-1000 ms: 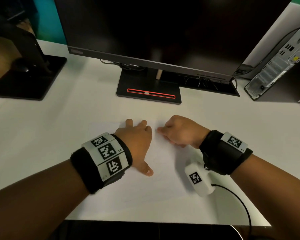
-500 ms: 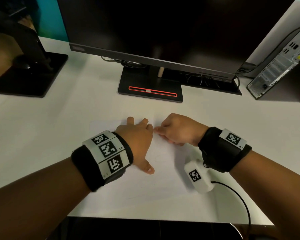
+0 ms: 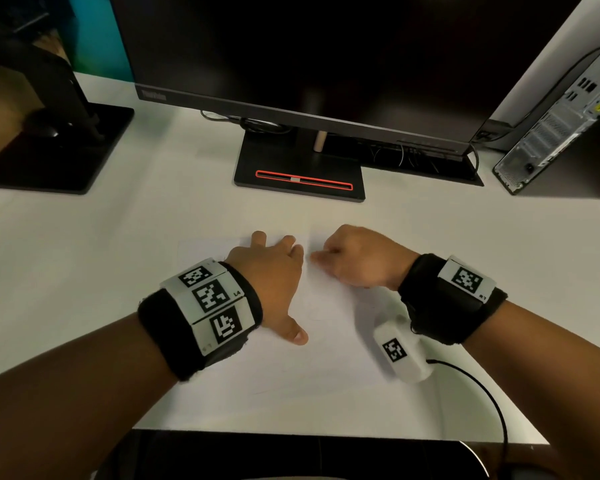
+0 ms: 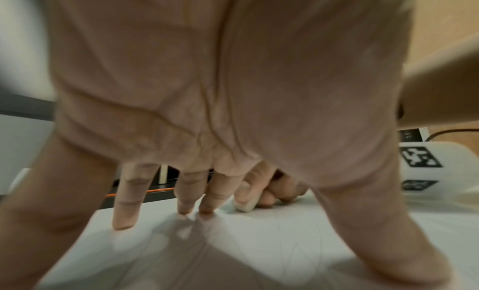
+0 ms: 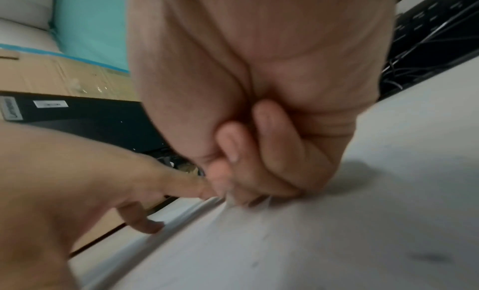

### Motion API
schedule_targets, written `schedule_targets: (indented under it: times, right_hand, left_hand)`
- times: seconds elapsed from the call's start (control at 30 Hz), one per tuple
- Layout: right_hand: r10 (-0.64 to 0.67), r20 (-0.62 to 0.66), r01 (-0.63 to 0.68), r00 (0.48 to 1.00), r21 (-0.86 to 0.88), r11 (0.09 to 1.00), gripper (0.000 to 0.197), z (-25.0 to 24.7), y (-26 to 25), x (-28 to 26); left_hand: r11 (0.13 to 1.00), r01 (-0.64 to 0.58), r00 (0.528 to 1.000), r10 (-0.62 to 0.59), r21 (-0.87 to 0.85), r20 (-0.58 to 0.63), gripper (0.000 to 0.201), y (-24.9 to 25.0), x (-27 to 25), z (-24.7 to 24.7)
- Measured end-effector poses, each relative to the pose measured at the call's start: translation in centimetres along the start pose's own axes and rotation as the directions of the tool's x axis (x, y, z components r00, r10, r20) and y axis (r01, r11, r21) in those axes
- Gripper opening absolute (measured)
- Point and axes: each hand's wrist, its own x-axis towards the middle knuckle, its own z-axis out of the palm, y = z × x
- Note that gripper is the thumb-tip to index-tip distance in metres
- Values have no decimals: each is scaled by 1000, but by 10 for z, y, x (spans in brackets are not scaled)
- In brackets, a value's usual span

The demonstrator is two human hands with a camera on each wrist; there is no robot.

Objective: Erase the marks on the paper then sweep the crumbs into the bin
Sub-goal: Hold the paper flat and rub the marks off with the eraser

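Note:
A white sheet of paper (image 3: 326, 362) lies on the white desk (image 3: 84, 258) in front of me, with faint pencil lines (image 4: 293, 251) on it. My left hand (image 3: 274, 271) lies flat on the paper, fingers spread and straight, holding it down. Just right of it, my right hand (image 3: 354, 259) is curled into a fist near the sheet's far edge and pinches a small white eraser (image 4: 246, 206) against the paper. In the right wrist view the eraser is blurred and mostly hidden by my fingers (image 5: 249, 163). I see no bin.
A black monitor (image 3: 309, 64) on its stand (image 3: 298, 174) rises behind the paper. A second monitor stand (image 3: 56, 150) sits far left, a computer tower (image 3: 561, 126) far right. The desk's front edge (image 3: 326, 434) runs just below the sheet.
Both hands stay in nearly the same place on the paper; the right fist has shifted only slightly near the sheet's far edge.

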Motion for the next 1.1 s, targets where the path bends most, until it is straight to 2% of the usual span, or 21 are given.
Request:
schedule_targets:
  times: [0.07, 0.2, 0.33, 0.47, 0.6, 0.7, 0.77, 0.9, 1.03, 1.1]
  right_hand:
    - [-6, 77, 6, 997, 9, 1000, 51, 1, -1, -3]
    - [9, -34, -9, 999, -5, 1000, 51, -9, 6, 0]
    - [-50, 87, 53, 995, -33, 998, 52, 2, 4, -6]
    - [-3, -15, 3, 1000, 19, 1000, 51, -7, 11, -4]
    - [-60, 123, 59, 991, 13, 998, 52, 3, 5, -9]
    - [-20, 39, 19, 999, 25, 1000, 50, -8, 12, -4]
    - [-45, 9, 45, 999, -14, 999, 52, -7, 13, -4]
    - [-115, 165, 125, 980, -52, 991, 54, 3, 10, -15]
    - [-109, 34, 112, 993, -113, 987, 53, -3, 14, -16]
    - [-157, 89, 168, 984, -137, 976, 53, 5, 9, -22]
  left_hand:
    - [1000, 1, 1000, -1, 1, 3, 124, 0, 0, 0]
    - [1000, -3, 1000, 3, -9, 11, 125, 0, -1, 0]
    - [1000, 0, 1000, 0, -8, 18, 125, -1, 0, 0]
    - [1000, -2, 1000, 2, -3, 20, 126, 0, -1, -1]
    - [1000, 1, 1000, -1, -14, 22, 126, -1, -1, 0]
    - [1000, -2, 1000, 2, -18, 29, 128, 0, -2, 0]
    - [1000, -6, 999, 6, -28, 33, 128, -1, -2, 1]
    - [999, -16, 999, 18, -47, 49, 127, -3, -2, 3]
    - [999, -20, 998, 23, -50, 60, 128, -3, -1, 4]
    - [999, -18, 998, 21, -50, 59, 128, -3, 0, 4]
